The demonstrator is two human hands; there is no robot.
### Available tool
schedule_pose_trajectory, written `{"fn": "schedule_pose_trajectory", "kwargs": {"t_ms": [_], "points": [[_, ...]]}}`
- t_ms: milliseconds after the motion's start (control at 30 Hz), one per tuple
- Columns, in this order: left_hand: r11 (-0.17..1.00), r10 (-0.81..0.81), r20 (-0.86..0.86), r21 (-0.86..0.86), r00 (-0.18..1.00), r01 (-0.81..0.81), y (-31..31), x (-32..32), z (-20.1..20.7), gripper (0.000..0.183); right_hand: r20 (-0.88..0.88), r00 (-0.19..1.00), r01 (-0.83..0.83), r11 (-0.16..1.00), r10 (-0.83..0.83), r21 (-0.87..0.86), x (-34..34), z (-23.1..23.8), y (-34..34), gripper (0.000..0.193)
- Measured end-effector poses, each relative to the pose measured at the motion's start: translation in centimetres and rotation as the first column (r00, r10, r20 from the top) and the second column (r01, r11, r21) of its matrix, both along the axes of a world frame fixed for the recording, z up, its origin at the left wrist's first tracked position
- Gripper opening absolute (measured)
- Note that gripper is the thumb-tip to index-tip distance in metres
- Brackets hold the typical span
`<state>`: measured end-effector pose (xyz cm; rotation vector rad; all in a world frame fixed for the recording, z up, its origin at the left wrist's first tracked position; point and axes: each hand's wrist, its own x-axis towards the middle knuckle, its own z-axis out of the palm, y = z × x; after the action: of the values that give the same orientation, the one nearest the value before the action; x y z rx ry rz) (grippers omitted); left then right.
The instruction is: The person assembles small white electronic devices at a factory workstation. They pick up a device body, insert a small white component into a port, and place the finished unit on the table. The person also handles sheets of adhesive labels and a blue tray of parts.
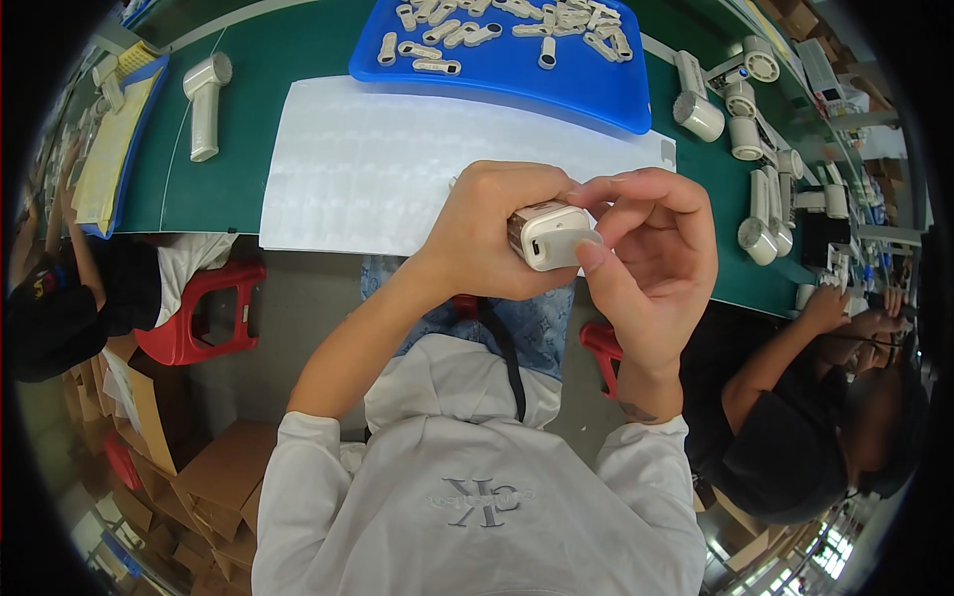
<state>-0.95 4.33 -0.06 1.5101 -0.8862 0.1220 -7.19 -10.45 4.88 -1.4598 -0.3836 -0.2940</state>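
My left hand point(475, 233) is wrapped round a cream handheld device point(538, 252), whose end with a small dark port tilts up toward me. Most of its body is hidden in my fist. Between thumb and index finger, my right hand point(661, 263) pinches a small pale, translucent oval piece point(571, 244), which lies against the device's end; whether it is attached there I cannot tell. The other fingers of that hand are curled loosely. Both hands are above the near edge of a white sheet point(348, 164) on the green table.
Ahead is a blue tray point(477, 79) with many small cream parts. One cream round-headed device point(206, 107) lies at the left, and several more point(700, 115) at the right. People work on both sides, near a red stool point(204, 318) and cardboard boxes point(227, 467).
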Motion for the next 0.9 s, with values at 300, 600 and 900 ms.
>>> {"fn": "schedule_pose_trajectory", "kwargs": {"t_ms": [300, 600, 900], "points": [[1.000, 0.006, 0.022, -0.001, 1.000, -0.006, -0.01, 0.00, -0.15, 0.030, 0.011, 1.000, -0.007, 1.000, 0.007, -0.021, 0.04, 0.02, -0.01, 0.047], [1.000, 0.011, 0.039, -0.007, 0.999, -0.011, -0.05, 0.02, -0.05, 0.028, -0.002, 1.000, 0.005, 1.000, -0.005, -0.004, 0.00, 0.21, 0.17, 0.046], [1.000, 0.014, 0.021, -0.006, 1.000, -0.014, -0.04, -0.08, 0.02, 0.027, 0.014, 1.000, 0.004, 0.999, -0.003, -0.039, 0.06, 0.08, 0.12, 0.047]]}}
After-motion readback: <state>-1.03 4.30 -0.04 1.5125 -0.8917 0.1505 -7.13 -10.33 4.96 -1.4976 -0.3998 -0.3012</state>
